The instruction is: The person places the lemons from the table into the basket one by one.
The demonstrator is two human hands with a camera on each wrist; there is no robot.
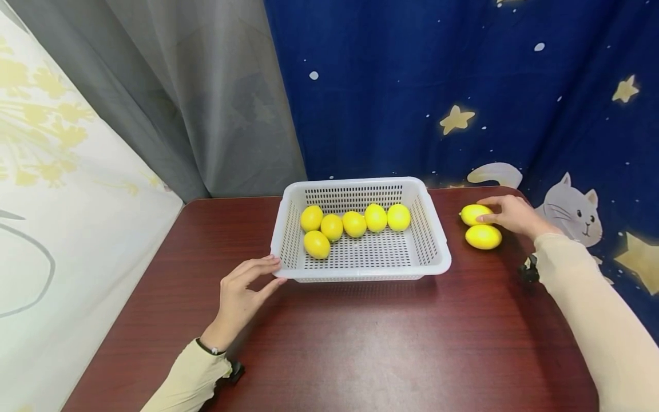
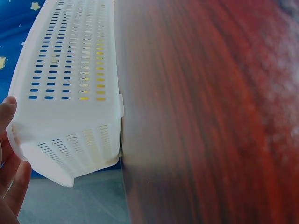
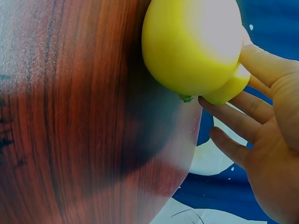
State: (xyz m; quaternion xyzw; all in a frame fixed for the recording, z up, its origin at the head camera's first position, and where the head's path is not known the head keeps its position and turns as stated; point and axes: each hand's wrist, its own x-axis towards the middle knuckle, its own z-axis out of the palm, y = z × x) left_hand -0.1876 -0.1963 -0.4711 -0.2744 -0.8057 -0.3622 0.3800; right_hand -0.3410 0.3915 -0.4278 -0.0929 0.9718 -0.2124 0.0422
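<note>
A white perforated plastic basket (image 1: 360,273) sits on the table with several yellow lemons (image 1: 354,224) inside, most of them in a row. My left hand (image 1: 246,294) grips the basket's near left corner, thumb and fingers at the rim; in the left wrist view the fingers (image 2: 18,184) show beside the basket wall (image 2: 70,112). Right of the basket lie two lemons side by side. My right hand (image 1: 515,214) pinches the farther lemon (image 1: 475,214) between thumb and fingers. The nearer lemon (image 1: 483,237) lies against it and partly hides it in the right wrist view.
The dark red-brown wooden table (image 1: 391,343) reaches back to a blue curtain (image 1: 370,86) with stars and a grey curtain (image 1: 226,97). A white patterned cloth (image 1: 62,229) hangs along the left edge. The right hand is near the table's far right corner.
</note>
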